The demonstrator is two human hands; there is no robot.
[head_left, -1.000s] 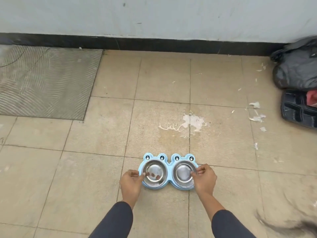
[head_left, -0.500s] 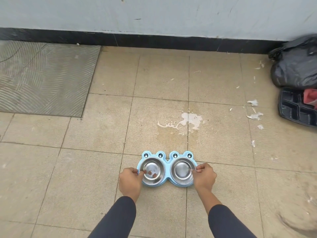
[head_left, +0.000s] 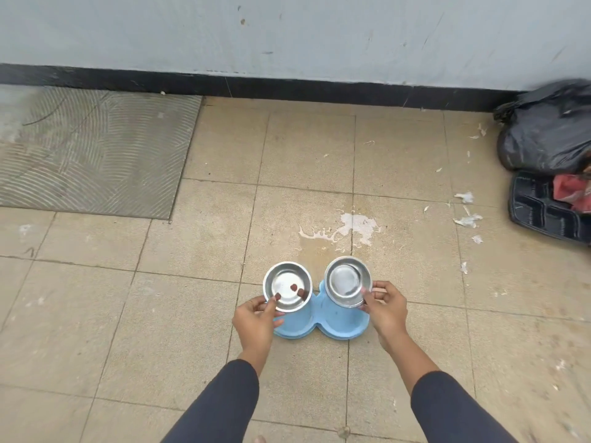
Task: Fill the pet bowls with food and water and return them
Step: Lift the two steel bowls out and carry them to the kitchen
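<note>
Two round steel bowls are lifted out of a light blue plastic stand (head_left: 335, 324) that lies on the tiled floor. My left hand (head_left: 256, 321) pinches the near rim of the left bowl (head_left: 287, 286), which holds a few brown kibble pieces. My right hand (head_left: 385, 310) grips the right rim of the right bowl (head_left: 348, 281), which looks empty and tilts slightly toward me. Both bowls hover just above the stand and hide its far half.
A grey ribbed mat (head_left: 89, 151) lies at the back left by the wall. A dried white splash (head_left: 355, 227) marks the tiles behind the stand. At the right stand a black rubbish bag (head_left: 550, 129) and a black tray (head_left: 543, 212); white scraps litter the floor nearby.
Both hands were gripping the ends of the stand with the bowls seated in it. Now each hand has lifted a bowl up out of the stand, which stays on the floor.
</note>
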